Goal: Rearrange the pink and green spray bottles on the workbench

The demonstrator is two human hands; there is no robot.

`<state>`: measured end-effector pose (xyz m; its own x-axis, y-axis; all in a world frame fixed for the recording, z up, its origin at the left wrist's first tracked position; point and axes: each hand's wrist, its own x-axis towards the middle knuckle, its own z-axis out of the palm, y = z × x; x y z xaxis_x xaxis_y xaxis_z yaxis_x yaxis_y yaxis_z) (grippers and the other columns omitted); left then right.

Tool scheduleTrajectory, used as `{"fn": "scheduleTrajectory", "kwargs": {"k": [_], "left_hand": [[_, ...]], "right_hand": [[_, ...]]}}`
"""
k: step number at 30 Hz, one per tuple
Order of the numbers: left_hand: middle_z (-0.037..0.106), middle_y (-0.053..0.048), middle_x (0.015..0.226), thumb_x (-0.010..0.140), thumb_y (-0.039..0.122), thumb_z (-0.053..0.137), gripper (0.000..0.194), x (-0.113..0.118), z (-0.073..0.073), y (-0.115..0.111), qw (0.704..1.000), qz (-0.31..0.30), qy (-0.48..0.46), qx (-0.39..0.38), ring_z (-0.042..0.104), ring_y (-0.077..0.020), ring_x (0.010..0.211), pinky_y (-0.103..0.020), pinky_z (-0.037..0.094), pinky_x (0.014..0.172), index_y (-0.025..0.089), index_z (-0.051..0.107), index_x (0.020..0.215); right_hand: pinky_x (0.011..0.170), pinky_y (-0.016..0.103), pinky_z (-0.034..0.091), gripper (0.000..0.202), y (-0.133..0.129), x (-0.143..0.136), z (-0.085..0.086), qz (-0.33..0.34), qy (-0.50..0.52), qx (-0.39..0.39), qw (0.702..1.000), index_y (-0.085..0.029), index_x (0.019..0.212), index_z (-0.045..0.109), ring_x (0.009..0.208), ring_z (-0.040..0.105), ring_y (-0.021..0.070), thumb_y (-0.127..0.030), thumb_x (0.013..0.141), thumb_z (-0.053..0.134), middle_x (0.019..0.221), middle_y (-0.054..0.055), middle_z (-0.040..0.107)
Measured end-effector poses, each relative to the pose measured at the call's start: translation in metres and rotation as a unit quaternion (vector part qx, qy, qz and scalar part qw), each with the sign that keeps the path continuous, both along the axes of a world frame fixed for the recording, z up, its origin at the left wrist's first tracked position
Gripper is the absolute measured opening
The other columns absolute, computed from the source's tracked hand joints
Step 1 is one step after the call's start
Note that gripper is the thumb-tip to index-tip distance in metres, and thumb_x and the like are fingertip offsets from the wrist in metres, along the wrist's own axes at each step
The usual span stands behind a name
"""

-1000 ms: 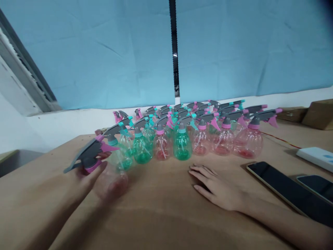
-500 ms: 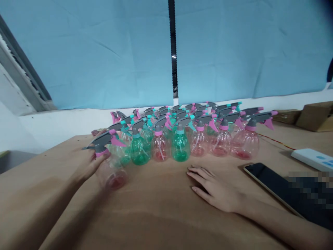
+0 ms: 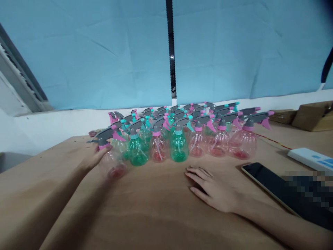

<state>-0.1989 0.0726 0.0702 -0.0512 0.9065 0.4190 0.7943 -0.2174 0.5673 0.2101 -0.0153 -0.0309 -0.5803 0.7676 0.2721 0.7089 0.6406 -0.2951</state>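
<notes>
My left hand is closed round the neck of a clear pink spray bottle with a grey and pink head, at the left end of the front row. Beside it stands a green spray bottle, then a pink one and another green one. Several pink bottles, among them a wide one, continue the row to the right. More bottles stand close behind. My right hand lies flat on the wooden table, fingers spread, in front of the row and holding nothing.
A dark phone lies right of my right hand. Behind it are a white power strip and a red-yellow wire. Cardboard boxes sit at the back right. A blue curtain hangs behind the table.
My left hand has moved the pink bottle a little away from me and closer to the front row; it now stands nearer the green bottle. My right hand rests as before. The view has shifted slightly.
</notes>
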Motion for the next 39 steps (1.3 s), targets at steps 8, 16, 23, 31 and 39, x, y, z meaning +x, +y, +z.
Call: {"fn": "scheduleTrajectory", "kwargs": {"k": [8,16,23,31,39], "left_hand": [[0.06,-0.005,0.11,0.079,0.041,0.047,0.038,0.015,0.006,0.008,0.999,-0.03,0.025,0.023,0.05,-0.0252,0.108,-0.036,0.037,0.095,0.011,0.049,0.103],[0.063,-0.002,0.09,0.081,0.041,0.048,0.034,0.014,0.006,0.019,0.998,-0.024,0.045,0.045,0.055,-0.0243,0.094,-0.038,0.043,0.089,0.01,0.054,0.091],[0.053,-0.007,0.118,0.086,0.04,0.046,0.044,0.013,-0.008,0.011,0.993,-0.021,0.014,0.118,0.048,-0.0232,0.111,-0.04,0.039,0.095,0.013,0.038,0.12],[0.025,-0.008,0.143,0.078,0.021,0.056,0.064,0.078,-0.023,-0.059,0.921,-0.058,0.141,0.358,0.026,-0.0294,0.131,-0.045,0.035,0.102,0.024,0.027,0.135],[0.025,-0.01,0.146,0.088,0.04,0.038,0.057,0.18,-0.071,-0.075,0.882,-0.341,0.32,-0.06,0.025,-0.023,0.133,-0.042,0.026,0.109,0.014,0.029,0.138]], "right_hand": [[0.106,0.042,0.027,0.046,-0.001,-0.001,0.003,-0.001,-0.004,-0.008,1.0,-0.013,0.131,0.044,0.126,0.034,0.0236,-0.036,0.091,0.038,0.134,0.011,0.044],[0.107,0.042,0.026,0.046,0.001,0.0,0.001,0.006,0.003,-0.003,1.0,-0.015,0.131,0.043,0.126,0.034,0.0229,-0.036,0.091,0.038,0.135,0.011,0.044],[0.107,0.042,0.026,0.046,0.0,0.0,0.002,0.002,-0.001,-0.005,1.0,-0.013,0.131,0.043,0.126,0.034,0.0233,-0.036,0.091,0.038,0.135,0.011,0.044],[0.108,0.042,0.024,0.047,0.001,0.0,0.002,0.007,0.003,-0.007,1.0,-0.015,0.132,0.042,0.127,0.033,0.0227,-0.036,0.091,0.038,0.135,0.01,0.044],[0.108,0.044,0.02,0.048,0.0,-0.001,0.004,-0.004,-0.002,-0.027,1.0,-0.016,0.134,0.04,0.13,0.029,0.0223,-0.037,0.092,0.035,0.139,0.008,0.04]]}}
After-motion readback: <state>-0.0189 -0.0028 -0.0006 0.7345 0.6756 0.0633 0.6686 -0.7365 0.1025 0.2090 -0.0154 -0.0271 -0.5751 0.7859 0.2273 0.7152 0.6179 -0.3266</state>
